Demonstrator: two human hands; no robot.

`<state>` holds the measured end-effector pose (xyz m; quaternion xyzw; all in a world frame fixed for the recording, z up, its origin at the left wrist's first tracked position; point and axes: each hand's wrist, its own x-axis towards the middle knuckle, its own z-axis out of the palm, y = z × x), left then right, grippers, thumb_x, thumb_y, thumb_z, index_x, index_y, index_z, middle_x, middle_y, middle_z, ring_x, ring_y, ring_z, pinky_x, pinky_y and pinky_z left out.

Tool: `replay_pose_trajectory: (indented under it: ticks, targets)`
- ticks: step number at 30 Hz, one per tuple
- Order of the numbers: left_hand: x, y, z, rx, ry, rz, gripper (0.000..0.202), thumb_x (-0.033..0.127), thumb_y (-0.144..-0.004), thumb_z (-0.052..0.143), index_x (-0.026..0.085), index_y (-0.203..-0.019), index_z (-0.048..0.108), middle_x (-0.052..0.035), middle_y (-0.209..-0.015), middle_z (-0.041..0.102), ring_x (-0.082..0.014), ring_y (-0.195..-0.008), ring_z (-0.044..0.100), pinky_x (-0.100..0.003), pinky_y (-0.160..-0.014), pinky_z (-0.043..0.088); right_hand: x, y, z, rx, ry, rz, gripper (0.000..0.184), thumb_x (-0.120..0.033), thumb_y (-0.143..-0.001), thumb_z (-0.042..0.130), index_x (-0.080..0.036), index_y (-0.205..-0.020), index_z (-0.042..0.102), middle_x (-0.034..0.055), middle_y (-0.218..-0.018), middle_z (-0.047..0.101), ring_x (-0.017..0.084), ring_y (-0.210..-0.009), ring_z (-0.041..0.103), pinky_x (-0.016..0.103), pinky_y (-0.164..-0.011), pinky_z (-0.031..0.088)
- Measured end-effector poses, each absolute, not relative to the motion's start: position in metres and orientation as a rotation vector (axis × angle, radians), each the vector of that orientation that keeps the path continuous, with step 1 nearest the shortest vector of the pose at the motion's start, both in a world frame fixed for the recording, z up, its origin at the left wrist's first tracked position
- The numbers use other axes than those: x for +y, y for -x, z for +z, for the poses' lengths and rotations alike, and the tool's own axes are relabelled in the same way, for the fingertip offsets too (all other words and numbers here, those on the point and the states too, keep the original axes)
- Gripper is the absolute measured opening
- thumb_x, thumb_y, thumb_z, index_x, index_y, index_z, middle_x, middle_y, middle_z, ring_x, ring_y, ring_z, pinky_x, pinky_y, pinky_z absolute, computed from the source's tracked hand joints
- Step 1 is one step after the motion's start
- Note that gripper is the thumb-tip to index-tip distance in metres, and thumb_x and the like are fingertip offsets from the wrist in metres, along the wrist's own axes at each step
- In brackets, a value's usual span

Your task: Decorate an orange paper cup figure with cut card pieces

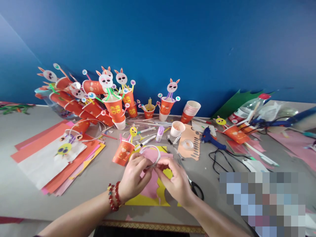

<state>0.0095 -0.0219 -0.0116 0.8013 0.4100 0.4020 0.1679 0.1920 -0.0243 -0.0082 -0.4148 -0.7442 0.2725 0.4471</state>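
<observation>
Both my hands meet above the sheets at the front of the table. My left hand (pixel 137 174), with a red bead bracelet at its wrist, pinches a thin white ring (pixel 158 154). My right hand (pixel 174 181) is closed on the near side of the same ring, its fingertips touching those of the left. I cannot tell what the ring is made of. Beneath the hands lie torn pink paper (pixel 151 189) and a yellow sheet (pixel 134 199). Scissors with black handles (pixel 197 191) lie beside my right wrist, partly covered by it.
A red paper cup with a yellow rabbit face (pixel 123 153) stands left of the hands. Several decorated cups (pixel 113 108) line the back. Coloured sheets (pixel 49 164) lie left; a blue glue gun (pixel 213 140) with its black cord lies right. A glue stick (pixel 160 134) stands ahead.
</observation>
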Motion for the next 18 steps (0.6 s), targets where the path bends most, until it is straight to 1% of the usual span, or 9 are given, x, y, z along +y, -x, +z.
replay_pose_trajectory:
  ticks: [4, 8, 12, 15, 18]
  targets:
    - [-0.0222, -0.01, -0.0114, 1.182, -2.282, 1.134, 0.016, 0.01, -0.092, 0.045, 0.021, -0.083, 0.051, 0.0011, -0.069, 0.055, -0.0159, -0.065, 0.048, -0.034, -0.076, 0.04, -0.0228, -0.1921, -0.0062, -1.882, 0.984, 0.631, 0.011, -0.014, -0.094, 0.059, -0.023, -0.09, 0.062, 0.0058, -0.087, 0.068, 0.022, -0.084, 0.066, 0.034, -0.075, 0.054]
    - [-0.0229, -0.011, -0.0093, 1.185, -2.287, 1.144, 0.017, 0.009, -0.091, 0.045, 0.021, -0.081, 0.051, 0.001, -0.069, 0.054, -0.0161, -0.065, 0.047, -0.034, -0.074, 0.039, -0.0222, -0.1918, -0.0042, -1.885, 0.934, 0.64, 0.014, -0.013, -0.095, 0.058, -0.024, -0.088, 0.062, 0.0055, -0.086, 0.068, 0.022, -0.086, 0.065, 0.035, -0.078, 0.054]
    - [-0.023, -0.0109, -0.0084, 1.175, -2.279, 1.156, 0.018, 0.007, -0.089, 0.044, 0.021, -0.081, 0.052, 0.0005, -0.069, 0.055, -0.0165, -0.066, 0.048, -0.035, -0.074, 0.039, -0.0229, -0.1914, -0.0031, -1.893, 0.941, 0.631, 0.015, -0.013, -0.095, 0.057, -0.024, -0.085, 0.061, 0.0051, -0.085, 0.066, 0.022, -0.087, 0.064, 0.035, -0.079, 0.053]
    - [-0.0231, -0.0101, -0.0092, 1.162, -2.265, 1.174, 0.018, 0.007, -0.089, 0.045, 0.021, -0.083, 0.054, 0.0, -0.07, 0.057, -0.0168, -0.067, 0.049, -0.036, -0.076, 0.04, -0.0224, -0.1912, -0.0013, -1.892, 0.965, 0.626, 0.014, -0.015, -0.094, 0.058, -0.023, -0.083, 0.061, 0.0051, -0.087, 0.063, 0.021, -0.084, 0.063, 0.033, -0.077, 0.052]
    - [-0.0248, -0.0103, -0.0098, 1.163, -2.203, 1.21, 0.017, 0.008, -0.088, 0.046, 0.021, -0.079, 0.053, 0.0001, -0.068, 0.055, -0.0171, -0.067, 0.048, -0.035, -0.073, 0.041, -0.0209, -0.1913, -0.0015, -1.897, 0.964, 0.65, 0.013, -0.016, -0.095, 0.058, -0.024, -0.085, 0.06, 0.0044, -0.088, 0.061, 0.02, -0.083, 0.061, 0.032, -0.076, 0.052]
